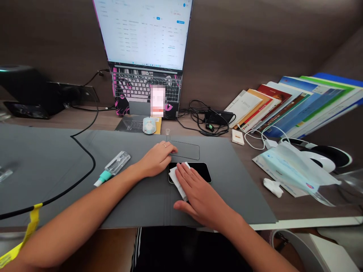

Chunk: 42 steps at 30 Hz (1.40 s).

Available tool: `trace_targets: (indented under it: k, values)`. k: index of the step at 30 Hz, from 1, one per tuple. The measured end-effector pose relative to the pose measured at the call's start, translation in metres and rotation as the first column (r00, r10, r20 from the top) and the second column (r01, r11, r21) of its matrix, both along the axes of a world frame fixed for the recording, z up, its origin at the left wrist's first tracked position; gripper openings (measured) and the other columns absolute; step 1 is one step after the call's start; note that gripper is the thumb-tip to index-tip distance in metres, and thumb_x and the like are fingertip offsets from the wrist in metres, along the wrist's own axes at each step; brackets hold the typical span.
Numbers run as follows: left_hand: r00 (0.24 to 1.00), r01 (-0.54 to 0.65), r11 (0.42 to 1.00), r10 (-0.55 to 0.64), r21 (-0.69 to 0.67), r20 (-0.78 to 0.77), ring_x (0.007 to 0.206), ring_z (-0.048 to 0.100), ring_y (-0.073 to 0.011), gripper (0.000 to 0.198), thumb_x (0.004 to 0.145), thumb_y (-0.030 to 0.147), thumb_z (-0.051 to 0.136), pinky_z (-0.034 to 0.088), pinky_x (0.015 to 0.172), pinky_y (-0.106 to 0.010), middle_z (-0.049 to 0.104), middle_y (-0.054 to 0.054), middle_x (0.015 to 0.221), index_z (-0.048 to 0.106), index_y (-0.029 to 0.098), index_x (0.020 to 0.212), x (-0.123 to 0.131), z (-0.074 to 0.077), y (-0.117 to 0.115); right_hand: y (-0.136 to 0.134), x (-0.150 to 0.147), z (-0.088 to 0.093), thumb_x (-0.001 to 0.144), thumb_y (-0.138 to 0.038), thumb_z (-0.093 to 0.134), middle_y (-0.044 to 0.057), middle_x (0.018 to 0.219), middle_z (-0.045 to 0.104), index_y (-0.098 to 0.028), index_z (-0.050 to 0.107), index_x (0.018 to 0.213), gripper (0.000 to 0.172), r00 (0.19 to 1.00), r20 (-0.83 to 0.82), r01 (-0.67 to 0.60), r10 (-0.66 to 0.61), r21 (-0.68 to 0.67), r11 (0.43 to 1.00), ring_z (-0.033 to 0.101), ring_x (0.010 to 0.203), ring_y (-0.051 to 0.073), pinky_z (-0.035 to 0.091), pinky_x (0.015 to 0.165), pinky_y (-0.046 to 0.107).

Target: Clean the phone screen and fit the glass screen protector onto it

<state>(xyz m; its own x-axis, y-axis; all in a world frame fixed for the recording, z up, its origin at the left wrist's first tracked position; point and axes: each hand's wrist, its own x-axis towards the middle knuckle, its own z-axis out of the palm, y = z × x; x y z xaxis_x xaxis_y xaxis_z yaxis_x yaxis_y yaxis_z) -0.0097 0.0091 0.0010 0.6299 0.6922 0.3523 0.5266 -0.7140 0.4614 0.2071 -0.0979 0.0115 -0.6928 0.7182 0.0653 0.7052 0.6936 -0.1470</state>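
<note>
A black phone [202, 170] lies face up on the grey mat [127, 196] in front of me. My right hand [195, 192] rests flat on a white wipe [178, 181], fingers stretched out, pressing it onto the phone's left part. My left hand [157, 158] lies at the phone's upper left edge, fingers curled down against it, a ring on one finger. Just beyond the phone sits a clear rectangular sheet [185, 150].
An open laptop [146, 56] stands at the back. A small spray bottle [113, 167] and a black cable [85, 151] lie left. Right are a stack of books [289, 105], a mask packet [295, 168], a crumpled tissue [272, 187], headphones [326, 156] and tangled cables [210, 121].
</note>
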Motion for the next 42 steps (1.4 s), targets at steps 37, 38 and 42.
trace_targets:
  k: [37,38,42]
  values:
    - [0.989,-0.124,0.983,0.133,-0.139,0.06,0.098,0.059,-0.0229,0.026,0.099,0.026,0.038,0.049,0.088,-0.039,0.067,-0.005,0.099,0.063,0.02,0.107,0.001,-0.004,-0.003,0.013,0.055,-0.006,0.097,-0.071,0.035,0.025,0.166,0.018,-0.004,0.021,0.161,0.093,0.975,0.052,0.218,-0.215,-0.063,0.974,0.013,0.156,0.035,0.028,0.123,0.056]
    - [0.989,-0.125,0.982,0.134,-0.14,0.057,0.097,0.059,-0.0228,0.026,0.099,0.026,0.039,0.049,0.087,-0.039,0.067,-0.005,0.099,0.063,0.021,0.107,0.001,-0.004,-0.002,0.012,0.059,-0.007,0.098,-0.07,0.036,0.024,0.167,0.017,-0.006,0.018,0.162,0.092,0.974,0.051,0.224,-0.221,-0.058,0.973,0.013,0.156,0.035,0.028,0.123,0.056]
    - [0.989,-0.128,0.982,0.137,-0.14,0.056,0.097,0.06,-0.0228,0.026,0.099,0.026,0.039,0.049,0.086,-0.038,0.067,-0.005,0.098,0.063,0.02,0.107,0.001,-0.003,-0.002,0.004,0.067,-0.01,0.098,-0.067,0.04,0.022,0.168,0.013,-0.01,0.003,0.163,0.095,0.973,0.062,0.225,-0.223,-0.021,0.974,0.011,0.156,0.035,0.028,0.123,0.057]
